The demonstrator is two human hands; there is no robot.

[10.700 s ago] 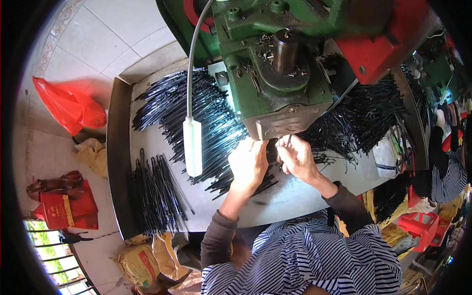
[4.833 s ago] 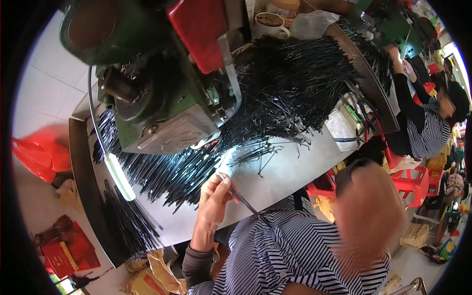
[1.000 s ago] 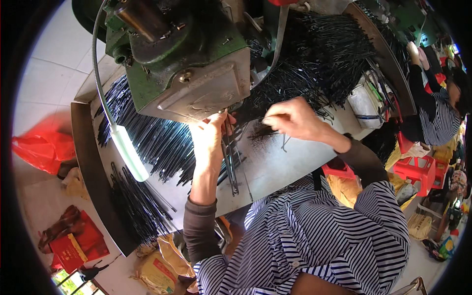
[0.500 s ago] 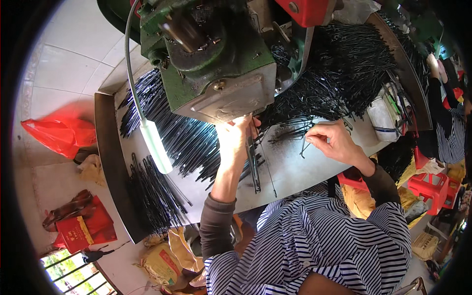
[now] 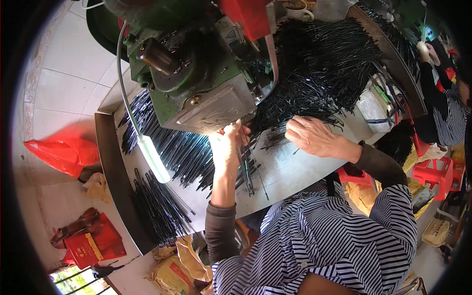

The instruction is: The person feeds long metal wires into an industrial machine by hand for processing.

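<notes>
My left hand [image 5: 225, 148] is closed just beneath the green machine head [image 5: 211, 105], right under its lower front edge. Several thin dark rods [image 5: 247, 173] come out of its grip and point down toward the table's near edge; the machine hides their upper ends. To the right, my right hand [image 5: 314, 139] hovers over the table with the back of the hand up and its fingers curled together. Whatever those fingers hold is hidden. Beyond it spreads a tangled heap of dark rods [image 5: 324, 64]. More rods lie in a neater row [image 5: 182, 152] left of my left hand.
A lit lamp [image 5: 154, 158] on a bendy neck hangs at the left. The metal table [image 5: 287, 172] has a raised dark rim [image 5: 109, 162]. A separate rod bundle [image 5: 160, 209] lies near left. A white box [image 5: 373, 110] stands right. Another person's hand [image 5: 424, 49] shows far right.
My right hand has moved left, nearer my left hand, and turned more palm-down. The rod seen under its fingers no longer shows clearly. The whole view has shifted slightly.
</notes>
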